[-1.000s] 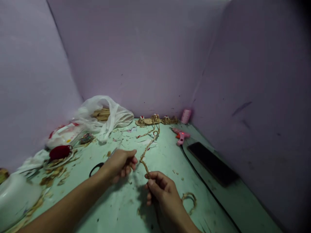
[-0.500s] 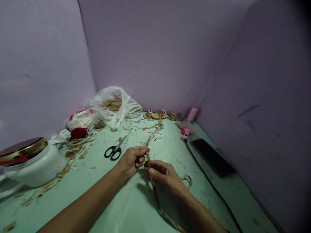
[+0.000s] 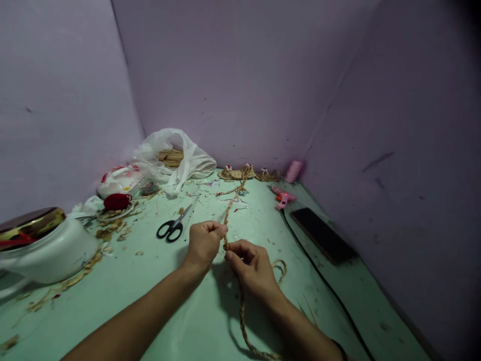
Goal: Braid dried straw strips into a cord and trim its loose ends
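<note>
A tan braided cord (image 3: 242, 321) runs from the near edge of the view up through both hands and on toward the back wall. My left hand (image 3: 205, 242) is closed, pinching the cord between thumb and fingertips. Just below and to the right, my right hand (image 3: 252, 265) grips the same cord with thumb and index finger, its other fingers curled. A loop of cord (image 3: 279, 271) lies to the right of my right wrist. Black-handled scissors (image 3: 174, 226) lie open left of my left hand.
A pink glue gun (image 3: 283, 197) with a black cable and a dark phone (image 3: 323, 234) lie right. A white pot (image 3: 56, 253), red item (image 3: 117, 201) and plastic bag (image 3: 188, 163) stand left. Woven pieces (image 3: 236, 174) and a pink spool (image 3: 293, 171) sit by the wall.
My left fingers have curled more tightly around the cord, and my right fingertips have risen slightly along it. The camera view has shifted a little, moving the surroundings left and up.
</note>
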Demonstrator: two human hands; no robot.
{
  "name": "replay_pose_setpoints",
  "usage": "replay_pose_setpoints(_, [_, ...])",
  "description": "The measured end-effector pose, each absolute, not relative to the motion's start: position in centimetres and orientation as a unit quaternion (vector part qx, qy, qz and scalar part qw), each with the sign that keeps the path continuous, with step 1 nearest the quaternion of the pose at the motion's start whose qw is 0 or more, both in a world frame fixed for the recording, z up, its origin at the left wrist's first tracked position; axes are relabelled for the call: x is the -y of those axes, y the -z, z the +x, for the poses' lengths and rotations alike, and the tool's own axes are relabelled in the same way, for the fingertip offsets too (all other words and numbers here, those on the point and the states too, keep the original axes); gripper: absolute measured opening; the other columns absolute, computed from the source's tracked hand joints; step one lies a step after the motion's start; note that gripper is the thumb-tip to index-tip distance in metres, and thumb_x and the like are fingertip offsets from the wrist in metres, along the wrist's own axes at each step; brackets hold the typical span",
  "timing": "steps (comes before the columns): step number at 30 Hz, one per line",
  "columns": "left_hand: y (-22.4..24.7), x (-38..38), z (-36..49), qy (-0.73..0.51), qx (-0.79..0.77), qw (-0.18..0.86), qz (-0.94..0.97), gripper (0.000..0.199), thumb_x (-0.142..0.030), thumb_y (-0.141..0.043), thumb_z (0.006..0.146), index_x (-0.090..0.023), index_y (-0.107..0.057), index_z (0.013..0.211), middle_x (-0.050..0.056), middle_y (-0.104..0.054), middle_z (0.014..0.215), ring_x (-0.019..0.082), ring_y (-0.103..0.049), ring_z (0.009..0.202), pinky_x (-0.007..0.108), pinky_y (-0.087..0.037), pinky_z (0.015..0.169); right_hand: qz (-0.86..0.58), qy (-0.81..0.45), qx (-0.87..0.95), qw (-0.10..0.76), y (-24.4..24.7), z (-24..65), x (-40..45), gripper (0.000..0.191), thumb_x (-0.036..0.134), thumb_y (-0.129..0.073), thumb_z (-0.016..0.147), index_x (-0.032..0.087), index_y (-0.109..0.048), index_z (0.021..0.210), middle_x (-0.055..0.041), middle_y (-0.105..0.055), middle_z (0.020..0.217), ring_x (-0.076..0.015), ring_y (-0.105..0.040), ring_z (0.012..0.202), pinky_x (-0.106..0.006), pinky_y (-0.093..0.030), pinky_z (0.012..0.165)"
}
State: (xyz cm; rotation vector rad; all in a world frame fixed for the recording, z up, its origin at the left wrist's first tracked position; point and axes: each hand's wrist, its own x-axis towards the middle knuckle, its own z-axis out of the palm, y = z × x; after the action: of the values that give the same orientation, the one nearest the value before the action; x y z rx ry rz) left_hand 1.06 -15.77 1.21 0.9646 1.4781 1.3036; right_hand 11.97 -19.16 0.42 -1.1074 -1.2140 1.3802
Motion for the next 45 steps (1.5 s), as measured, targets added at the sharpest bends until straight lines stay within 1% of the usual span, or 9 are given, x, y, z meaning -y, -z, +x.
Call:
replay_pose_setpoints(4, [-2.6,14.9,-1.8,-0.380,-0.638,0.416,0.525,0.031,-0.041,-0.051,0.066,-0.015,-0.054,0.048,-0.003,-0.038,0.034,0.009,-0.032,0.036,0.022,-0.023,0.042,-0.449,-0.643,0.369,0.499,-0.5,12.3,18.6,0.023,0.027,-0.071,0.055,0.012,-0.065,0.070,0.0012,-0.057,0.052,-0.0062,-0.045,0.039,-0.018,-0.034,0.038])
replay_pose_setpoints(9, [-3.5,14.2,-8.6,-0.176,-0.731,0.088,0.654,0.013,-0.025,-0.049,0.061,-0.018,-0.060,0.058,0.005,-0.059,0.060,0.018,-0.050,0.059,0.024,-0.026,0.051,-0.427,-0.670,0.315,0.519,-1.3,12.9,18.1,0.027,0.026,-0.076,0.049,0.010,-0.066,0.068,-0.0003,-0.060,0.055,-0.0061,-0.049,0.043,-0.018,-0.041,0.042])
replay_pose_setpoints(13, [-2.3,14.0,-11.0,-0.021,-0.746,0.076,0.662,0.013,-0.020,-0.048,0.056,-0.020,-0.057,0.065,0.008,-0.062,0.068,0.022,-0.054,0.062,0.026,-0.026,0.049,-0.426,-0.674,0.316,0.514,-1.2,12.9,18.2,0.026,0.026,-0.076,0.049,0.011,-0.066,0.068,-0.0003,-0.060,0.055,-0.0060,-0.050,0.042,-0.018,-0.041,0.042])
replay_pose_setpoints(21, [-2.8,14.8,-9.7,0.009,-0.772,0.002,0.635,0.028,-0.016,-0.045,0.056,-0.017,-0.057,0.081,0.014,-0.062,0.083,0.030,-0.057,0.078,0.029,-0.033,0.054,-0.430,-0.668,0.333,0.507,-0.8,12.9,18.4,0.028,0.027,-0.076,0.050,0.011,-0.067,0.071,0.0000,-0.060,0.057,-0.0060,-0.050,0.044,-0.018,-0.041,0.044])
replay_pose_setpoints(25, [-3.6,14.7,-10.5,-0.111,-0.781,0.069,0.611,0.027,-0.019,-0.049,0.057,-0.019,-0.054,0.083,0.007,-0.062,0.077,0.025,-0.058,0.073,0.026,-0.035,0.052,-0.434,-0.660,0.332,0.516,-0.8,12.8,18.4,0.026,0.026,-0.076,0.049,0.012,-0.067,0.070,0.0004,-0.060,0.056,-0.0060,-0.050,0.043,-0.019,-0.040,0.044])
replay_pose_setpoints(32, [-4.7,14.9,-11.0,-0.478,-0.648,0.429,0.410,0.039,-0.018,-0.065,0.050,-0.016,-0.048,0.085,0.003,-0.060,0.064,0.013,-0.055,0.049,0.017,-0.029,0.038,-0.428,-0.661,0.333,0.519,-0.8,12.8,18.3,0.027,0.024,-0.076,0.046,0.012,-0.067,0.068,0.0005,-0.060,0.054,-0.0063,-0.049,0.043,-0.019,-0.038,0.043])
replay_pose_setpoints(37, [-5.0,16.4,-8.8,-0.456,-0.525,0.558,0.453,0.046,-0.046,-0.057,0.065,-0.012,-0.054,0.095,0.006,-0.060,0.064,0.012,-0.051,0.047,0.019,-0.030,0.038,-0.430,-0.650,0.335,0.530,-0.9,12.9,18.2,0.026,0.025,-0.076,0.047,0.012,-0.067,0.068,-0.0001,-0.060,0.055,-0.0067,-0.048,0.043,-0.020,-0.037,0.043])
replay_pose_setpoints(42, [-3.3,18.1,-5.8,-0.317,-0.530,0.292,0.731,0.034,-0.032,-0.056,0.066,-0.019,-0.060,0.097,0.002,-0.063,0.075,0.014,-0.056,0.064,0.023,-0.040,0.056,-0.439,-0.634,0.333,0.543,-1.2,13.1,18.0,0.024,0.023,-0.073,0.048,0.012,-0.066,0.069,0.0000,-0.059,0.054,-0.0068,-0.047,0.043,-0.021,-0.036,0.044])
replay_pose_setpoints(45, [-2.4,18.8,-4.9,-0.239,-0.504,0.110,0.823,0.046,-0.021,-0.050,0.065,-0.025,-0.055,0.110,0.002,-0.064,0.092,0.018,-0.057,0.081,0.027,-0.041,0.071,-0.440,-0.625,0.348,0.543,-1.3,13.3,17.9,0.021,0.021,-0.071,0.049,0.012,-0.067,0.068,0.0008,-0.058,0.052,-0.0059,-0.044,0.041,-0.020,-0.033,0.042])
